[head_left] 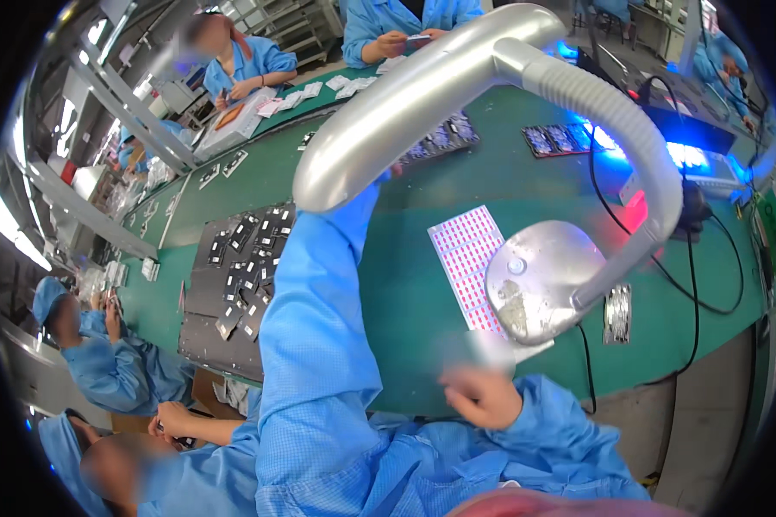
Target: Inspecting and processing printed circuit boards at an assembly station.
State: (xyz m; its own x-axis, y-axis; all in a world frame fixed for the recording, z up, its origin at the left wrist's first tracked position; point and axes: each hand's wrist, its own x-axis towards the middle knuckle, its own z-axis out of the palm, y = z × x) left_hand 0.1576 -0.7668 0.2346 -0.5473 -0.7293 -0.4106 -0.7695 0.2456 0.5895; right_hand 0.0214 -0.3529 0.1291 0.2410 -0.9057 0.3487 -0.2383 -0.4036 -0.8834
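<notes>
My left sleeve [319, 327] reaches up across the green bench [422, 310] and ends behind the head of a silver lamp [405, 103], which hides my left hand. My right hand [481, 396] is near the bench's front edge, blurred, with its fingers curled. A pale blur [490, 349] lies just above it; I cannot tell if it is held. The lamp's round base [543, 284] stands right behind that hand. A sheet of small pink and white labels [464, 254] lies beside the base.
Dark trays with several small black and white parts [241, 267] lie left of my arm. A small strip of parts [616, 314] and black cables [690, 276] are to the right. Blue light glows at the far right [690, 155]. People in blue coats work at the left [103, 362] and far side [233, 60].
</notes>
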